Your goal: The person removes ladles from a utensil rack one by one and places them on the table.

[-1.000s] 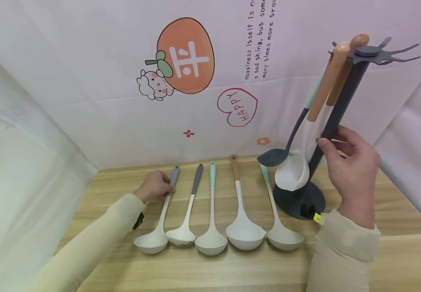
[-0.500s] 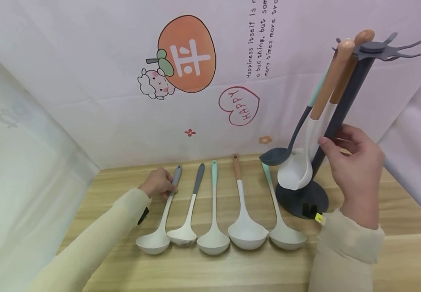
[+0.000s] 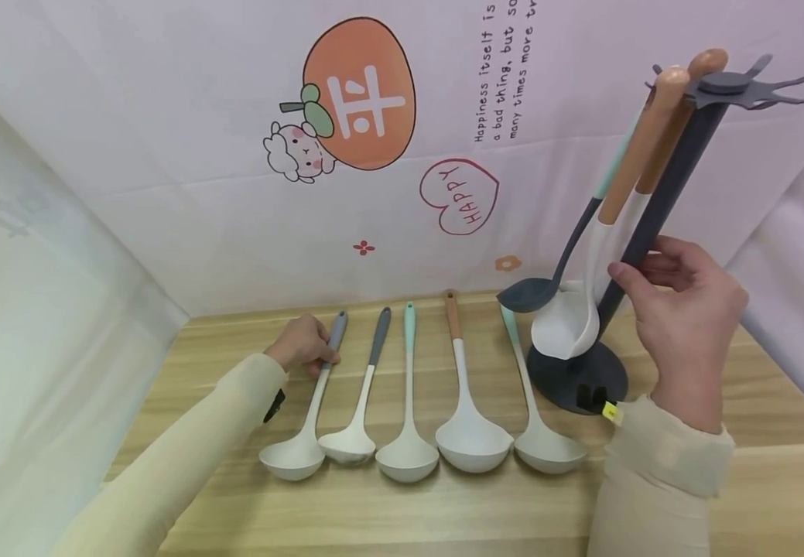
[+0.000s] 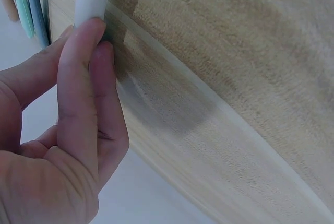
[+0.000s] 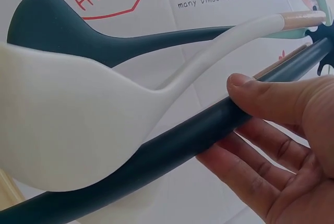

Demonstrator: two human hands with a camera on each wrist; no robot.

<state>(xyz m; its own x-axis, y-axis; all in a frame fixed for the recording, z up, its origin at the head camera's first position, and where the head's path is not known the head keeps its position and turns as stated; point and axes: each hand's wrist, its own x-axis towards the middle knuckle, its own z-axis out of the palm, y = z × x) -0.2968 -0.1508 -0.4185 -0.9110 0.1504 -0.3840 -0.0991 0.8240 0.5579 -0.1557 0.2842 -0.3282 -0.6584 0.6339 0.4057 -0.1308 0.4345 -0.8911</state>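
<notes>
My left hand (image 3: 302, 344) pinches the grey handle of the leftmost ladle (image 3: 293, 458), which lies on the table with its pale bowl toward me. In the left wrist view, the thumb and fingers (image 4: 78, 98) close on that handle. My right hand (image 3: 687, 309) grips the dark pole of a utensil stand (image 3: 673, 178), thumb on the near side in the right wrist view. From the stand's pronged top hang a white ladle with a brown handle (image 3: 565, 329), a dark ladle with a mint handle (image 3: 530, 294), and another brown-handled utensil (image 3: 706, 62), its lower end mostly hidden.
In a row on the wooden table (image 3: 346, 518) lie a dark-handled ladle (image 3: 348, 445), a mint-handled ladle (image 3: 407, 460), a brown-handled ladle (image 3: 473, 445) and another mint-handled ladle (image 3: 549, 450). The stand's round base (image 3: 600, 371) is right of them. A printed cloth (image 3: 200, 155) hangs behind.
The head view has shifted slightly. Both hands keep their hold, the left on the ladle's handle and the right on the stand's pole.
</notes>
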